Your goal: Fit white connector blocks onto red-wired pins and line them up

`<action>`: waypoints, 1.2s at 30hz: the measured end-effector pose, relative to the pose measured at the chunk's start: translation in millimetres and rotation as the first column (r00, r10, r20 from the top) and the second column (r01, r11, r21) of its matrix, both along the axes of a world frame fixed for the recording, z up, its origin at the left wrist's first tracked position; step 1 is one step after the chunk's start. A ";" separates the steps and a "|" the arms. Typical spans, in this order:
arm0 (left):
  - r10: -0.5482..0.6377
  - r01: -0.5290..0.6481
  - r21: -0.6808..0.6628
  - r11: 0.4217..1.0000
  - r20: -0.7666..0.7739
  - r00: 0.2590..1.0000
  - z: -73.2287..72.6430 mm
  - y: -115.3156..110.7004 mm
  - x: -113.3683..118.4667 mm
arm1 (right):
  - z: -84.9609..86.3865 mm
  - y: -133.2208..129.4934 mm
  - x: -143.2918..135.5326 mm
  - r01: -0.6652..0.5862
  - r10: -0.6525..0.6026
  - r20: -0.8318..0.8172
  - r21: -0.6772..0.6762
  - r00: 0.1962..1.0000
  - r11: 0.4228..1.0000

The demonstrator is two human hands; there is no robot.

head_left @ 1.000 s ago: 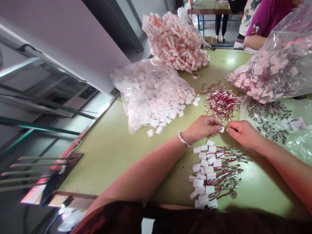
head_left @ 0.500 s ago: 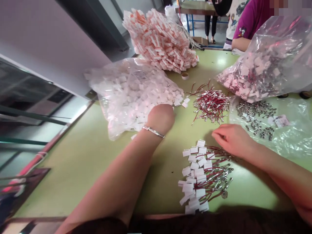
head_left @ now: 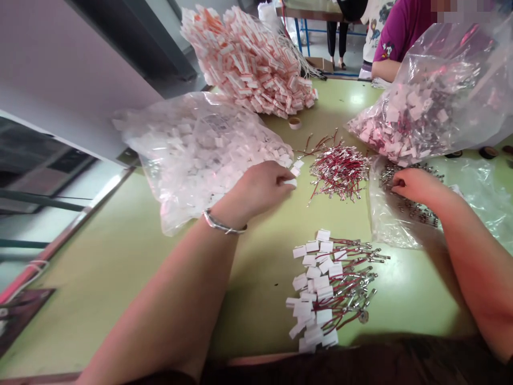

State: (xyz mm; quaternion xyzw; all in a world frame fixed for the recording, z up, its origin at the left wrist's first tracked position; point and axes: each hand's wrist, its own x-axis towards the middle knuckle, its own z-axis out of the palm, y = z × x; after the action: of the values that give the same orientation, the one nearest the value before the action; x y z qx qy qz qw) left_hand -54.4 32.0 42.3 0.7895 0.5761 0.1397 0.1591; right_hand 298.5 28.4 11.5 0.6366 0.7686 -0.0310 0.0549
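My left hand pinches a small white connector beside the clear bag of white connectors. Over the small metal parts on a flat plastic bag, my right hand has its fingers pressed together; what they hold, if anything, is too small to make out. Between the hands lies a heap of red wires with metal ends. Nearer to me, white connectors with red wires and metal ends are laid out in a loose column.
A large pile of orange-white pieces stands at the back, with a tape roll in front. Another full clear bag is at the back right. Behind it sits a person in a purple sleeve.
My right hand has moved from the laid-out wired connectors to the metal parts. My left hand has turned, and a white connector now shows in its fingers. The view has shifted slightly.
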 end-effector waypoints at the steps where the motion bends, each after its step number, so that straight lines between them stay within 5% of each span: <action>1: -0.013 0.018 -0.046 0.999 0.110 0.994 0.6 -3.6 5.1 | 1.4 0.1 -1.3 -0.021 0.021 -0.016 -0.004 1.000 1.000; 4: 0.034 0.108 -0.285 0.952 0.453 0.891 -5.7 -15.9 24.3 | 9.6 -1.2 -4.3 -0.025 0.027 -0.053 0.034 0.998 0.999; 7: 0.182 0.215 -0.440 0.872 0.698 0.693 -22.9 -25.7 42.8 | 17.6 -9.0 -15.2 0.008 0.009 -0.164 0.108 0.986 0.994; 10: 0.329 0.297 -0.520 0.801 0.796 0.507 -41.6 -30.1 53.9 | 19.3 -26.2 -42.3 -0.022 0.076 -0.441 0.126 0.894 0.992; 13: 0.392 0.330 -0.546 0.770 0.813 0.430 -50.2 -31.7 57.4 | 16.4 -45.2 -75.5 -0.083 0.144 -0.542 0.134 0.828 0.987; 17: 0.364 0.351 -0.531 0.771 0.820 0.442 -48.6 -31.8 56.0 | 14.1 -53.2 -92.8 -0.129 0.194 -0.416 0.180 0.888 0.975; 24: 0.352 0.298 -0.520 0.800 0.810 0.469 -52.4 -25.6 52.2 | 16.2 -42.3 -75.5 -0.095 0.160 -0.428 0.169 0.890 0.981; 27: 0.269 0.264 -0.497 0.827 0.761 0.590 -53.7 -26.1 52.9 | 15.5 -42.3 -77.5 -0.118 0.171 -0.412 0.152 0.895 0.981; 31: -0.017 0.215 -0.292 0.932 0.556 0.831 -53.9 -28.9 53.9 | 19.5 -38.6 -69.3 -0.025 0.086 -0.516 0.125 0.852 0.992; 36: -0.216 0.269 -0.089 0.959 0.386 0.897 -50.3 -27.9 52.7 | 33.6 -39.2 -56.4 0.055 0.017 -0.563 0.111 0.827 0.992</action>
State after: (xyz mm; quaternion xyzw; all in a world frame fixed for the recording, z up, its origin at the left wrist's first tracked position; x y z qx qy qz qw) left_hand -1.8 4.1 -8.0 0.8012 0.4404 0.2253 0.3367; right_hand 242.1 -10.9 45.1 0.6091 0.7447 -0.1703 -0.2132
